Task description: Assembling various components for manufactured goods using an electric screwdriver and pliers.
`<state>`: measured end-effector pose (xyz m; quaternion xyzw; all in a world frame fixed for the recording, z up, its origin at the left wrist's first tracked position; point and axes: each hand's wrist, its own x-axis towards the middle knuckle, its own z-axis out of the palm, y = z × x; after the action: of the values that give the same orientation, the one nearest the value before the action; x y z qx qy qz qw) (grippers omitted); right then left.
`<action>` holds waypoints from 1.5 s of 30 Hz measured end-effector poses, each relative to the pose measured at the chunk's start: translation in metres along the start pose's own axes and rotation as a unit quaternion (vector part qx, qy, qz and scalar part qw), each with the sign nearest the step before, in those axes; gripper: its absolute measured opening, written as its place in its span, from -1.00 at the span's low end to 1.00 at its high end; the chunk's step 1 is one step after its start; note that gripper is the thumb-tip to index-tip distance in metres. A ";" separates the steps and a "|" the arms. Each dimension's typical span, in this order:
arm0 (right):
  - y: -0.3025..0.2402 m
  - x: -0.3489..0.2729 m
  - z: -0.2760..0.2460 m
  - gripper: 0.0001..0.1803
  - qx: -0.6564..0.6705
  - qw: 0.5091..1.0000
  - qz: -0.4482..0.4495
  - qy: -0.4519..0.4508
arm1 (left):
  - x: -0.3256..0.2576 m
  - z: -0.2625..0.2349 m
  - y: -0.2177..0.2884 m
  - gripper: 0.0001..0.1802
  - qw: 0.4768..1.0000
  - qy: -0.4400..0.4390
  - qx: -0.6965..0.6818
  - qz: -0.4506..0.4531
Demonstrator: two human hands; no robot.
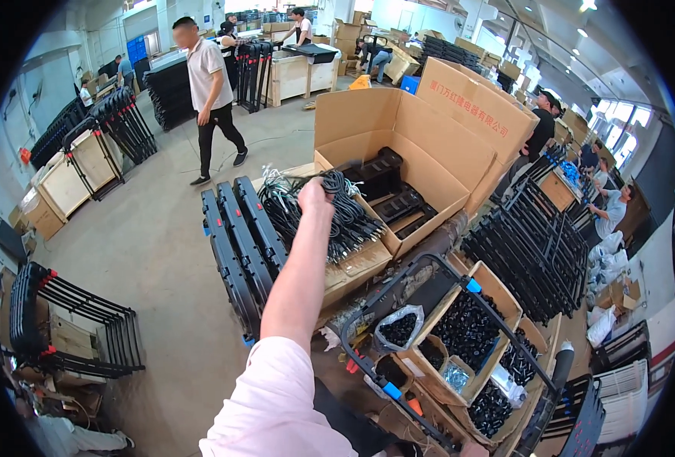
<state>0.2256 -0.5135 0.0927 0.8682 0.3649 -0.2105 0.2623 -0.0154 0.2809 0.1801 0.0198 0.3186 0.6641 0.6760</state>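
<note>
My left hand (316, 193) reaches forward and is closed around a black cable bundle (339, 183). Below and around it lies a heap of black cables (323, 228), with pale and green wire ends along its far left side. The cables rest on a cardboard surface (356, 273). Close to their left stand several long black plastic cases (238, 244), set on edge side by side. Just beyond, an open cardboard box (448, 164) holds black molded parts (379, 171). My right hand does not show.
Nearer on the right, a bin of small black parts (463, 331) stands beside a black tubular frame (429, 263) with blue clips. Stacked black frames (531, 244) lie farther right. A person (209, 91) in a light shirt is on the floor at the far left.
</note>
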 end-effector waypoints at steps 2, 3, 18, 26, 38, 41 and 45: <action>0.000 0.005 0.004 -0.66 -0.002 1.000 0.004 0.004 | -0.032 0.010 0.002 -0.88 0.996 -0.088 0.018 -0.006; 0.001 0.008 0.006 -0.66 -0.002 1.000 0.007 0.010 | -0.049 0.015 0.001 -0.84 0.989 -0.142 0.015 0.031; 0.002 0.033 0.039 -0.65 -0.072 0.988 -0.007 0.136 | -0.184 -0.053 -0.055 -0.45 0.819 -0.432 0.361 0.115; -0.009 0.039 0.011 -0.57 -0.080 0.994 -0.027 -0.070 | -0.255 -0.103 -0.047 -0.41 0.736 -0.498 0.456 0.048; -0.026 0.013 -0.013 -0.60 -0.064 0.997 0.013 -0.036 | -0.280 -0.104 -0.014 -0.68 0.694 -0.567 0.405 0.182; -0.033 0.011 -0.016 -0.60 -0.066 0.997 0.015 -0.025 | -0.283 -0.138 -0.029 -0.61 0.694 -0.552 0.459 0.057; -0.039 0.007 -0.022 -0.61 -0.062 0.998 0.018 -0.028 | -0.292 -0.187 -0.051 -0.60 0.676 -0.544 0.498 -0.010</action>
<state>0.2048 -0.4732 0.0937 0.8505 0.3541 -0.2069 0.3293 -0.0308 -0.0648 0.1269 0.7077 0.1787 0.2726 0.6269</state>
